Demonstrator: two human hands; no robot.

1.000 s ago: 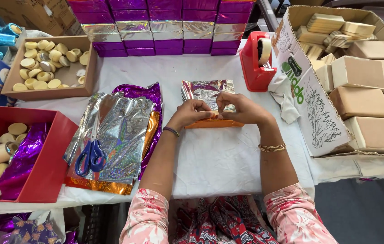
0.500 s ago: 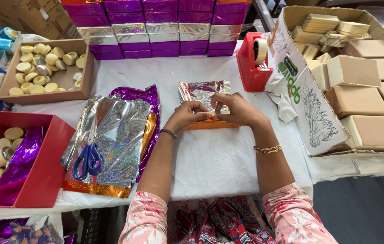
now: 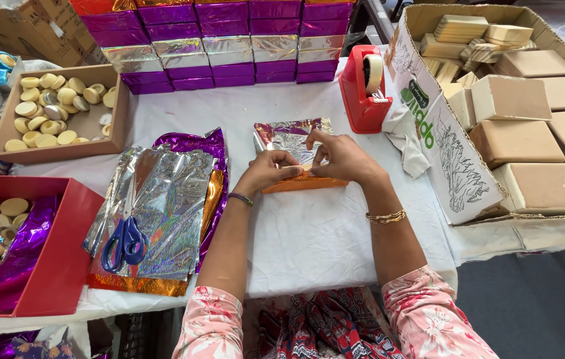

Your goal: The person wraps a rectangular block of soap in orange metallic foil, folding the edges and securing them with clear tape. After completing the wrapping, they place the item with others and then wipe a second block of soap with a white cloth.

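Single view, head-worn camera, looking steeply down and forward over the white-covered table (image 3: 309, 233) at close range. Wearer's forearms enter from 6 o'clock; far table edge with stacked foil boxes (image 3: 229, 40) lies at 12 o'clock. No second view, so no shared area.

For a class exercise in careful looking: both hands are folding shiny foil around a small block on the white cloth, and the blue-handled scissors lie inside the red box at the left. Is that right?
Not quite. The head view shows the blue-handled scissors lying on the stack of foil sheets, beside the red box, not inside it. The rest holds: the left hand and right hand fold foil around a block on the white cloth.
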